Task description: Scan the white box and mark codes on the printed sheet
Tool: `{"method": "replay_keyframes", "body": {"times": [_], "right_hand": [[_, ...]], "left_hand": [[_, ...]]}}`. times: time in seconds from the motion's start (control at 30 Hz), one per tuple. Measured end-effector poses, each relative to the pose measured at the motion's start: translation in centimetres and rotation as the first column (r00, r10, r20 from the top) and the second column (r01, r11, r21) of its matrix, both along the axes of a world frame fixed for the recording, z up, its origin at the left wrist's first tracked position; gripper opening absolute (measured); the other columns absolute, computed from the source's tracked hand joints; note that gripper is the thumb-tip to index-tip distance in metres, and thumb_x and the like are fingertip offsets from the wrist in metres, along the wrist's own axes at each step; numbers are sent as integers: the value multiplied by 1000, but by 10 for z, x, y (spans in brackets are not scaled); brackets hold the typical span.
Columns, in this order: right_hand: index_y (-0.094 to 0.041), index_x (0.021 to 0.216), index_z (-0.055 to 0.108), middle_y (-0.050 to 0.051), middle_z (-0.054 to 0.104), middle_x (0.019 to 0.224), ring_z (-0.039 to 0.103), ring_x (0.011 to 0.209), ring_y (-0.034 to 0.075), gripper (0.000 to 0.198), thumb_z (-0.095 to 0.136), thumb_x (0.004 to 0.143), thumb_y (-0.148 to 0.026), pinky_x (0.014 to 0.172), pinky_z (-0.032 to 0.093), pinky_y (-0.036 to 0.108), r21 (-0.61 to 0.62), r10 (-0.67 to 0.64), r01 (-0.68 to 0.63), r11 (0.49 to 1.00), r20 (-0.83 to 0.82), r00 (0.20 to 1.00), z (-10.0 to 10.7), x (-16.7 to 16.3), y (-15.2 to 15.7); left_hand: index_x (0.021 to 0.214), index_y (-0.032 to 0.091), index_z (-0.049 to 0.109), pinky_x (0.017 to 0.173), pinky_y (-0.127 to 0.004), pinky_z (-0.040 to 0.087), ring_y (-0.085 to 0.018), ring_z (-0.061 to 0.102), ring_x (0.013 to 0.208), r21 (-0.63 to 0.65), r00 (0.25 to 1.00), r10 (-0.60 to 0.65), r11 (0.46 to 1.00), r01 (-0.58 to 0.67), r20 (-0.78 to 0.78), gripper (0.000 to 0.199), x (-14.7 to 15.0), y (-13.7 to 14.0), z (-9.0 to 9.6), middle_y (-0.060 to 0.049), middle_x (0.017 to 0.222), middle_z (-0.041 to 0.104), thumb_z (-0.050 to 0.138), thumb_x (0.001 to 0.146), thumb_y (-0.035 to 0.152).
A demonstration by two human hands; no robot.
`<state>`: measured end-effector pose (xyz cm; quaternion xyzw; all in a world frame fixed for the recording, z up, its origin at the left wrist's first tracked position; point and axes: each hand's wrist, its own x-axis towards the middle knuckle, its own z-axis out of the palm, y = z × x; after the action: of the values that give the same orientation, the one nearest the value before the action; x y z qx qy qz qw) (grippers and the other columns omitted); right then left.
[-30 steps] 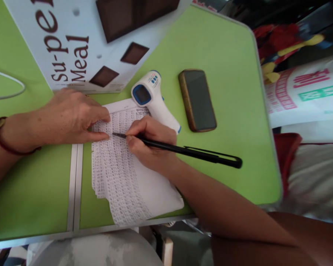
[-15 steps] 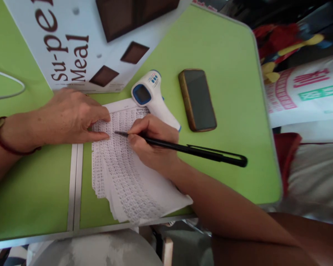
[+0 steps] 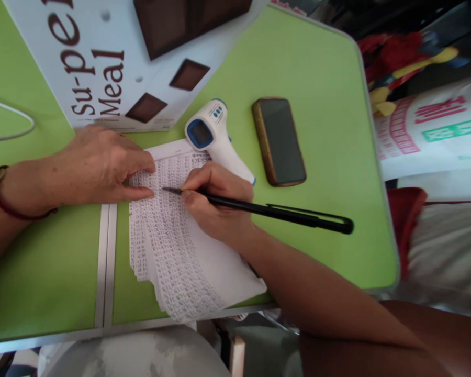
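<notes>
A stack of paper sheets (image 3: 180,267) covered in rows of small handwriting lies fanned out on the green table. My right hand (image 3: 220,201) is closed around a black pen (image 3: 282,211), whose tip rests on or just over the written rows. Thumb and fingers apart, my left hand (image 3: 110,165) lies on the left edge of the sheets and holds nothing. A white and blue infrared thermometer (image 3: 215,139) lies across the top of the papers, just beyond my right hand.
A phone in a brown case (image 3: 280,141) lies right of the thermometer. A large white box (image 3: 118,31) printed "Su-per Meal" stands behind my left hand. A white cable (image 3: 19,110) curves at the left. Beyond the table's right edge is a printed white bag (image 3: 432,123).
The pen's rear end has swung slightly up and right. The near corner of the sheets has shifted a little to the left. My left hand has kept its place.
</notes>
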<state>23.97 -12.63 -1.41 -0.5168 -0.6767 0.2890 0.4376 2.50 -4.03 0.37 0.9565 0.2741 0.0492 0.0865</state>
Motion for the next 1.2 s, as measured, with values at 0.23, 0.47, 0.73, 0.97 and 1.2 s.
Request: {"method": "replay_keyframes", "body": {"times": [0.23, 0.47, 0.73, 0.97, 1.2], "right_hand": [[-23, 63, 52, -6, 56, 53, 45, 48, 9, 10, 54, 70, -17, 45, 34, 24, -25, 4, -4, 1000, 2, 1000, 0, 1, -1], [-23, 61, 52, -5, 54, 54, 44, 47, 9, 11, 55, 70, -17, 45, 33, 25, -20, -54, 54, 998, -12, 998, 0, 2, 1], [-23, 61, 52, -6, 55, 52, 43, 47, 9, 10, 55, 68, -18, 44, 32, 25, -26, -61, 61, 998, -10, 998, 1, 0, 0], [-23, 59, 51, -6, 54, 52, 43, 46, 9, 11, 54, 67, -16, 44, 32, 25, -35, -73, 72, 997, -19, 997, 2, 0, 1], [-23, 63, 56, -6, 56, 54, 46, 48, 10, 8, 57, 71, -20, 46, 34, 26, -52, 12, -15, 999, -66, 998, -2, 2, -2]], "left_hand": [[98, 24, 74, 57, -29, 38, -17, 64, 67, 17, 1000, -17, 1000, 17, -5, 31, -1, 0, 0, 0, 74, 71, 61, 90, 51], [101, 24, 75, 59, -30, 39, -17, 63, 69, 14, 1000, -14, 1000, 14, -19, 32, 0, -1, 3, 0, 75, 71, 63, 91, 52], [96, 26, 73, 58, -28, 38, -16, 64, 64, 25, 999, -28, 999, 27, 29, 28, 0, 0, 0, 1, 72, 71, 65, 90, 52], [95, 25, 72, 57, -27, 38, -16, 64, 63, 17, 999, -27, 1000, 26, 42, 30, -1, 0, -1, 0, 69, 70, 60, 90, 53], [96, 25, 74, 56, -29, 38, -19, 65, 66, 3, 1000, -11, 1000, 11, 4, 29, 1, -1, 3, -1, 73, 71, 67, 87, 52]]}}
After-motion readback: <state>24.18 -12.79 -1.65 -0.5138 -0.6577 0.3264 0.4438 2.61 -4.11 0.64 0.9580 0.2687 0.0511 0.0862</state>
